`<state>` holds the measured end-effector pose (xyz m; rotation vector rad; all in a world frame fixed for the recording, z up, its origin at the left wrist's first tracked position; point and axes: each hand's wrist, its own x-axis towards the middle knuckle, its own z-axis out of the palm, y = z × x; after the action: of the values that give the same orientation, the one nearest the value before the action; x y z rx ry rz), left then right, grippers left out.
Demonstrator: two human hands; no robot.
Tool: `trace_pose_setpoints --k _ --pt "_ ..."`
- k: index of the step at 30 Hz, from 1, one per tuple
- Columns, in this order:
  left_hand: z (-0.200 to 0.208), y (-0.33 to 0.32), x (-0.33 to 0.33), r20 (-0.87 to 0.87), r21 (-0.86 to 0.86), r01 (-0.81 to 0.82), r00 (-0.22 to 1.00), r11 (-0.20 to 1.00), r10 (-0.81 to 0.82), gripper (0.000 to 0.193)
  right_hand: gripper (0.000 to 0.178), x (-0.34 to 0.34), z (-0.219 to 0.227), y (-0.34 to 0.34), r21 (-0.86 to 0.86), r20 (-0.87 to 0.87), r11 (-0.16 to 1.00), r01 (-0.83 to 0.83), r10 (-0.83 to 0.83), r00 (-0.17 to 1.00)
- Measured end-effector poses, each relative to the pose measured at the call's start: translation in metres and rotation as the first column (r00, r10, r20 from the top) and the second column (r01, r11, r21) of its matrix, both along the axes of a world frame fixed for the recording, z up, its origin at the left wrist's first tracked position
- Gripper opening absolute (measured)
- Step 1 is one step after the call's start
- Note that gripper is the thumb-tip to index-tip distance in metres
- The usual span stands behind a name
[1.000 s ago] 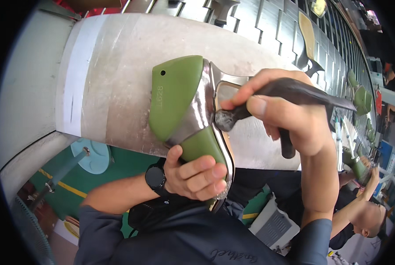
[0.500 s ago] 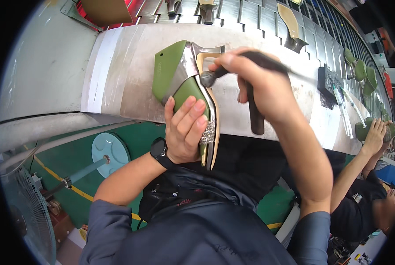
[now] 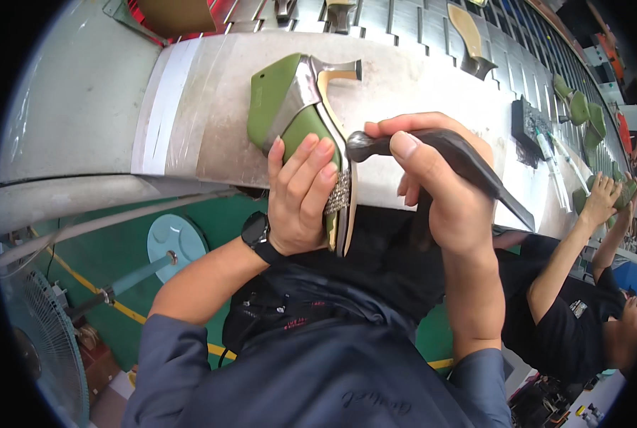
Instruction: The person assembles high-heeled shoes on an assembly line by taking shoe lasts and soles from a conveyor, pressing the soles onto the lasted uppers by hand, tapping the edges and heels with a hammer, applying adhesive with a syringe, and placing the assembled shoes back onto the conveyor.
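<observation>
My left hand (image 3: 300,196) is wrapped round a heeled sandal on a green shoe last (image 3: 275,100), fingers over its side. The sandal (image 3: 307,82) has a metallic grey heel strap, a tan sole edge and a sparkling band (image 3: 338,194) over the forefoot; its heel points to the right, away from me. In my right hand (image 3: 450,185) is a dark hammer (image 3: 443,146), gripped round its head. The rounded end of the hammer touches or nearly touches the sole edge at the middle of the shoe. The hammer's handle is mostly hidden by my hand.
A pale padded bench edge (image 3: 218,107) lies under the shoe. Behind it runs a slatted metal conveyor (image 3: 404,25) with more shoes. To the right stands a black box (image 3: 528,125) beside syringes (image 3: 557,167). A co-worker (image 3: 575,314) handles another green last. A fan (image 3: 37,342) stands at lower left.
The hammer has turned and moved down along the sole edge, from near the heel to the middle of the shoe. My left hand and the shoe have shifted slightly upward.
</observation>
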<state>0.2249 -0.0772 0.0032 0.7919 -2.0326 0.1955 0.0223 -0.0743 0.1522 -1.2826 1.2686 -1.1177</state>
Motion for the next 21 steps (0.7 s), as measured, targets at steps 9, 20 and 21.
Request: trace_pose_setpoints --k 9,20,21 --pt "0.0 0.005 -0.01 -0.201 0.038 0.02 0.979 0.999 -0.012 0.053 0.028 -0.009 -0.007 0.031 -0.048 0.039 0.982 -0.183 0.185 0.982" --pt "-0.005 0.006 -0.001 -0.059 0.029 0.03 0.998 0.999 -0.028 0.073 0.057 -0.062 -0.082 -0.011 -0.471 -0.795 0.863 -0.183 -0.325 0.513" --pt "-0.005 0.007 -0.001 -0.057 0.036 0.03 0.998 0.999 -0.028 0.073 0.059 -0.062 -0.084 -0.011 -0.484 -0.765 0.861 -0.157 -0.329 0.553"
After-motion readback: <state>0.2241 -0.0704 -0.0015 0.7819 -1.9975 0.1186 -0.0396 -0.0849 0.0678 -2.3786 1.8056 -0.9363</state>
